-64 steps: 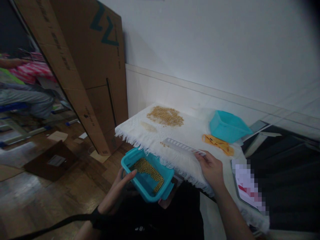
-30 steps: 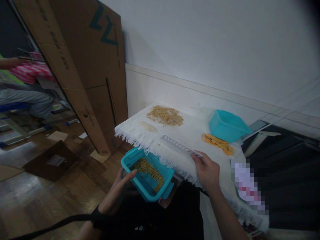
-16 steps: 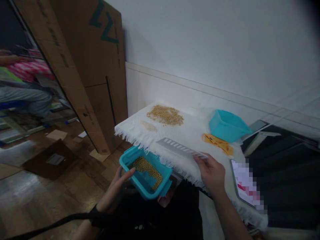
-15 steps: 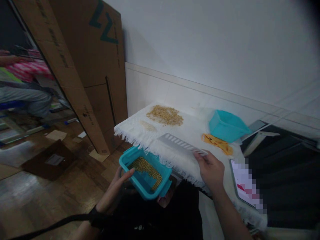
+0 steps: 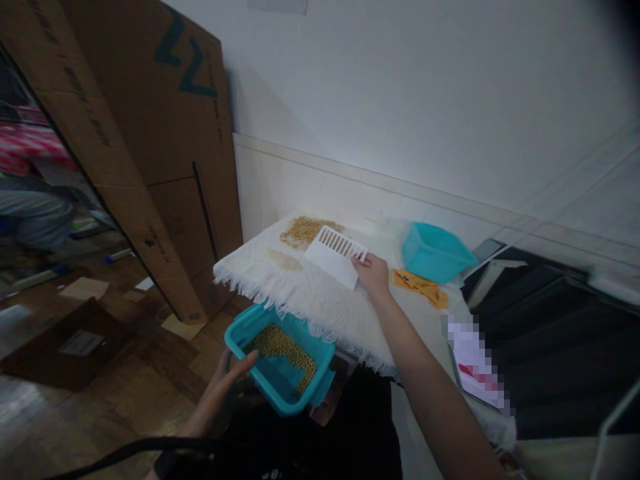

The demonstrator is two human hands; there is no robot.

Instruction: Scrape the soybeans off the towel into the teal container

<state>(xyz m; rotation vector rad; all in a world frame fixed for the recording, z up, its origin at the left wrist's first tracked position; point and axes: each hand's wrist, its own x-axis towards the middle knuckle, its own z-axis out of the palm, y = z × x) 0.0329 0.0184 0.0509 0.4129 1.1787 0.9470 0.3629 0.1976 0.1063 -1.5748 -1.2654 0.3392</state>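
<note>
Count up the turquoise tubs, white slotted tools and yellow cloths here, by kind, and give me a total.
Turquoise tubs: 2, one of them held
White slotted tools: 1
Yellow cloths: 1
Total: 4

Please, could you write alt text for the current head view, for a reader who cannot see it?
A left hand holds a teal bin of beans at a white cloth's fringed edge; the right hand holds a white slotted plate near a bean pile. To the right are a second teal bin and an orange rag.
</note>
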